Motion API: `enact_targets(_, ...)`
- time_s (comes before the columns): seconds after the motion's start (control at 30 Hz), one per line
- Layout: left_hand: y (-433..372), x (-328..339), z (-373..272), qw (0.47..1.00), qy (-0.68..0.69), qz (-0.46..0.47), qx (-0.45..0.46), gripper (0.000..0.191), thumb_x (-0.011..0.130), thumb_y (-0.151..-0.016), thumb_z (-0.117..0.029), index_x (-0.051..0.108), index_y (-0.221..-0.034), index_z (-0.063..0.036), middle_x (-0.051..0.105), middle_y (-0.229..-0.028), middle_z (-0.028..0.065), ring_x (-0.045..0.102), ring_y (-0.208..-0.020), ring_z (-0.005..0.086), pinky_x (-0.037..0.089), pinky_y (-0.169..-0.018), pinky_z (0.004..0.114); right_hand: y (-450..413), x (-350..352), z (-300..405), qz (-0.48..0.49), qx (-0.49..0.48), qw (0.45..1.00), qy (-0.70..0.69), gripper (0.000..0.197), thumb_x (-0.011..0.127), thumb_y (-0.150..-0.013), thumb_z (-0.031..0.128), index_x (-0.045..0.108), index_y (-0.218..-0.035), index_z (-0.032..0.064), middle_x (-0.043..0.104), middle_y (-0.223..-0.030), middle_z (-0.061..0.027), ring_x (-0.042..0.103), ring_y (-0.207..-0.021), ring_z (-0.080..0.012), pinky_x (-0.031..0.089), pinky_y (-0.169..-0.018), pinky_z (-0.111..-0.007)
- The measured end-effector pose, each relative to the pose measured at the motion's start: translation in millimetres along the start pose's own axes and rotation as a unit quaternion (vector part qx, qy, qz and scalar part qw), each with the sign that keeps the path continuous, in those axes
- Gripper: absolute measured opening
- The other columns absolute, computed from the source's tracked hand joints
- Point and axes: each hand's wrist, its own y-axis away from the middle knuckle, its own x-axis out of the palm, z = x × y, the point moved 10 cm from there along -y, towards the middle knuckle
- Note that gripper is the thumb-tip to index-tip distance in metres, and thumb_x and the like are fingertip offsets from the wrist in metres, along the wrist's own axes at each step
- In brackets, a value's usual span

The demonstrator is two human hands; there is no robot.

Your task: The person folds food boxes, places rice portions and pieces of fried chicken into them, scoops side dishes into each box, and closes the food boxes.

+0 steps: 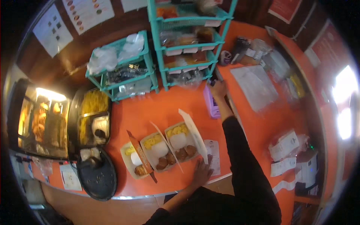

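Note:
My left hand (202, 171) lies flat with its fingers spread at the edge of a printed paper slip (214, 157) that bears writing. Just beside it rises the raised lid (194, 132) of the rightmost cardboard meal box (194, 140). Farther away, my right hand (218, 87) is at the far end of a purple plastic holder (211, 102); a small dark thing shows by its fingers, and whether it is gripped is unclear. Three meal boxes stand side by side with lids up. White rice (159, 150), yellow food (180, 130) and browned pieces (185, 153) fill them.
Teal plastic racks (160, 60) with packets stand at the back. On the left are a lit food warmer (42, 121), a black-rimmed container of yellow food (95, 101) and a round black tray (97, 182). A receipt printer (308, 168), paper slips and plastic bags occupy the right-hand counter (263, 126).

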Motion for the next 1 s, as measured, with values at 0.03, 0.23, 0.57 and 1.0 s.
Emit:
enact_targets(0.03,-1,-9,-4,1.0,0.027,-0.011,0.004,0.072,0.048,-0.092,-0.035,0.015,-0.148,-0.0032,0.02,-0.152,0.0171,0.017,-0.141,0.0361,0.013,-0.113,0.053,-5,4,0,-0.009,0.02,1.0,0.01,0.054,0.073,-0.071,0.045,0.062,-0.097,-0.0009,0.059,-0.105,-0.022,0.057,-0.101,-0.0379,0.046,-0.085,-0.045)
enact_targets(0.23,-20,-7,5,0.998,0.015,-0.031,-0.048,0.072,0.05,-0.091,-0.036,0.019,-0.147,-0.0016,0.02,-0.152,0.0167,0.019,-0.141,0.0337,0.013,-0.113,0.053,8,-64,41,-0.18,-0.122,0.969,-0.121,0.042,0.073,-0.075,0.036,0.06,-0.093,0.0004,0.055,-0.094,-0.0162,0.055,-0.088,-0.0344,0.044,-0.082,-0.046)
enact_targets(0.57,-43,11,9,0.99,-0.104,-0.081,-0.054,0.068,0.048,-0.092,-0.043,0.03,-0.143,-0.0018,0.025,-0.152,0.0124,0.019,-0.143,0.0257,0.015,-0.11,0.056,230,14,-13,0.358,-0.361,0.86,0.041,0.029,0.063,-0.076,0.014,0.057,-0.101,0.0,0.063,-0.085,-0.023,0.065,-0.082,-0.0362,0.054,-0.069,-0.046)
enact_targets(1.0,-48,2,-2,0.93,-0.361,-0.05,-0.045,0.064,0.044,-0.094,-0.04,0.028,-0.145,-0.005,0.026,-0.153,0.0077,0.014,-0.144,0.0221,0.01,-0.113,0.05,27,56,155,0.167,-0.384,0.89,-0.181,0.034,0.05,-0.086,0.013,0.057,-0.115,-0.0023,0.057,-0.115,-0.0258,0.052,-0.11,-0.042,0.042,-0.095,-0.047)
